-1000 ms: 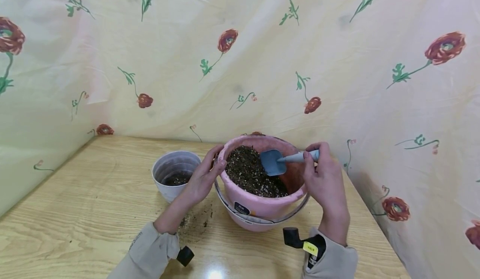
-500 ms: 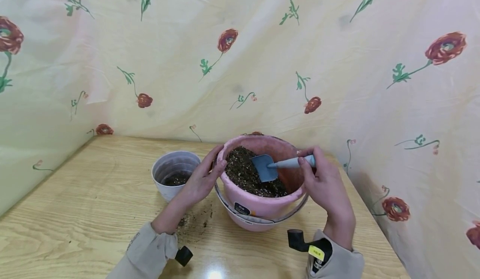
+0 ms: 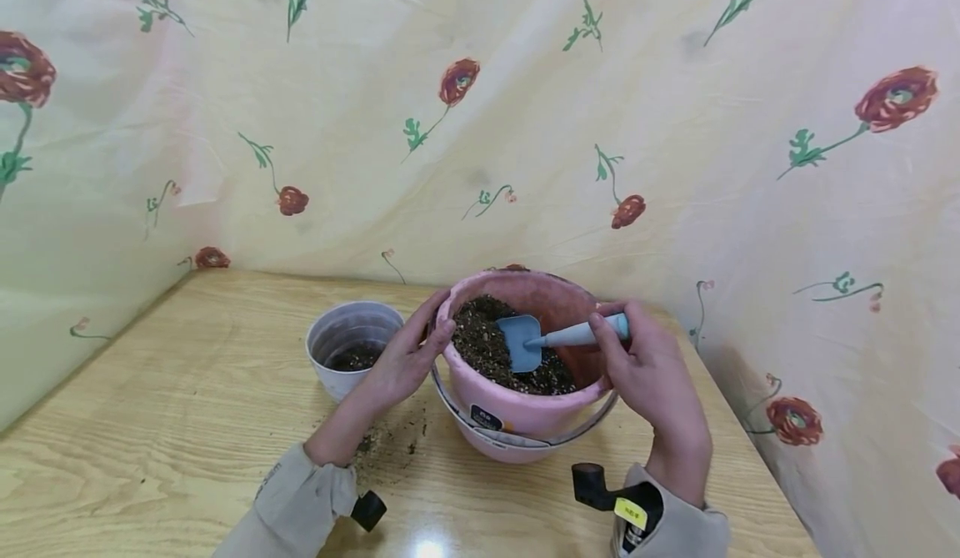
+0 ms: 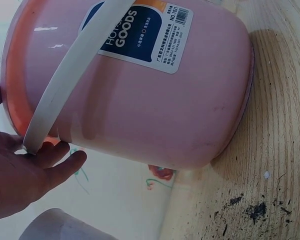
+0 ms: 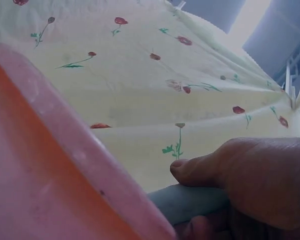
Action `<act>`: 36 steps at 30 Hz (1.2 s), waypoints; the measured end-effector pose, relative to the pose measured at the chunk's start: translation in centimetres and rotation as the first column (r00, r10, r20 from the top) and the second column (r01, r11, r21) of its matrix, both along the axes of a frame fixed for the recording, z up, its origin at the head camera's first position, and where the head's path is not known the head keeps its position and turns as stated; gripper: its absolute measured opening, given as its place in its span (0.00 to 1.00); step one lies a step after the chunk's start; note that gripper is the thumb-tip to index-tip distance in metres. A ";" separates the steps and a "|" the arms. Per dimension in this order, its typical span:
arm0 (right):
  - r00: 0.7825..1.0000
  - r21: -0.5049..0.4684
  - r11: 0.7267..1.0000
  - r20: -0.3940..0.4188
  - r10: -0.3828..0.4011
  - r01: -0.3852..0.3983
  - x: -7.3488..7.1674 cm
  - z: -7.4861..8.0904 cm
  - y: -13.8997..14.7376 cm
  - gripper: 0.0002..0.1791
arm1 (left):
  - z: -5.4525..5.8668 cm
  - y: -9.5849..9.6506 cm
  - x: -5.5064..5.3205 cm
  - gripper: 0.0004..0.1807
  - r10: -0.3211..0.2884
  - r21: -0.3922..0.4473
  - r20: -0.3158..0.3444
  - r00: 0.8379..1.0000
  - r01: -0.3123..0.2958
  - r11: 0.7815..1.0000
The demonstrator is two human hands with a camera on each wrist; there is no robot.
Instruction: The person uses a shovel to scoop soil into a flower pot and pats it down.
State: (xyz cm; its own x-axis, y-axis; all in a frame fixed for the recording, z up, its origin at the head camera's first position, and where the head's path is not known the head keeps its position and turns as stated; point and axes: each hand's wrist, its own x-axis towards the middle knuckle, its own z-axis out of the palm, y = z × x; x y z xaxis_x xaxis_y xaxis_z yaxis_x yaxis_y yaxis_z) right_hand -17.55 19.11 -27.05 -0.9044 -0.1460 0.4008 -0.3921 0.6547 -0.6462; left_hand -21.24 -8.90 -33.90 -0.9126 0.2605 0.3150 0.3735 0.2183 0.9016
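Observation:
A pink bucket (image 3: 517, 414) partly filled with dark soil (image 3: 482, 349) stands on the wooden table. My left hand (image 3: 405, 362) grips its rim at the left, thumb over the edge; in the left wrist view the fingers lie under the white bail handle (image 4: 65, 77). My right hand (image 3: 652, 366) holds a blue hand trowel (image 3: 522, 345) by its pale handle (image 5: 187, 202) at the bucket's right rim. The trowel's blade lies against the soil, its tip pointing left. Left of the bucket is a white plant pot (image 3: 341, 374) with a little soil in its bottom.
Spilled soil (image 3: 393, 441) is scattered on the table (image 3: 187, 416) between the pot and my left forearm. Floral cloth (image 3: 360, 124) hangs close behind the bucket and along both sides.
My right hand has moved the trowel left and down in the bucket, so its blade sits lower against the soil. My left hand stays on the rim.

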 end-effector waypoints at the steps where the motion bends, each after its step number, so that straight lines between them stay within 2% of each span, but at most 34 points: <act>1: 1.000 -0.002 1.000 0.014 -0.008 0.008 0.0 0.0 0.0 0.16 | 0.0 0.0 0.0 0.32 0.000 0.002 0.004 1.000 0.000 1.000; 6: 0.999 -0.010 1.000 0.044 -0.028 0.029 -0.2 -0.1 0.0 0.18 | -0.1 0.1 0.1 0.32 -0.001 0.010 0.009 1.000 0.001 1.000; 13: 0.999 -0.107 0.994 0.048 0.012 -0.007 -0.8 -0.3 -0.2 0.15 | -0.2 -0.1 0.0 0.32 -0.012 0.016 -0.018 1.000 0.012 1.000; 22: 0.981 -0.142 0.982 0.168 -0.097 0.122 -1.4 -0.5 -0.2 0.19 | -0.4 0.0 -0.2 0.31 -0.030 0.019 -0.027 0.999 0.031 0.999; 25: 0.984 -0.144 0.984 0.157 -0.080 0.102 -1.4 -0.5 -0.2 0.18 | -0.4 0.0 -0.3 0.31 -0.042 0.026 -0.031 0.999 0.042 0.999; 29: 0.992 -0.132 0.991 0.129 -0.002 0.019 -1.1 -0.4 -0.2 0.15 | -0.4 0.1 -0.4 0.31 -0.045 0.021 -0.041 0.998 0.045 0.999; 33: 0.991 -0.140 0.989 0.116 0.066 -0.049 -1.0 -0.3 -0.1 0.14 | -0.4 0.0 -0.3 0.31 -0.037 0.019 -0.031 0.999 0.037 0.999; 36: 0.989 -0.143 0.987 0.121 0.084 -0.067 -0.9 -0.3 0.0 0.15 | -0.5 0.0 -0.3 0.31 -0.033 0.026 -0.019 0.999 0.033 0.999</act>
State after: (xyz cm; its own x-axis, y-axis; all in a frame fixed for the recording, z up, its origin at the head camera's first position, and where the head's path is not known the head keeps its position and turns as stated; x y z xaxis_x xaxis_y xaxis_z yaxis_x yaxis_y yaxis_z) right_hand -18.49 19.09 -27.39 -0.9374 -0.1667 0.3057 -0.3467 0.5269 -0.7760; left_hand -21.55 -8.88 -34.36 -0.8976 0.2817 0.3391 0.3970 0.1819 0.8996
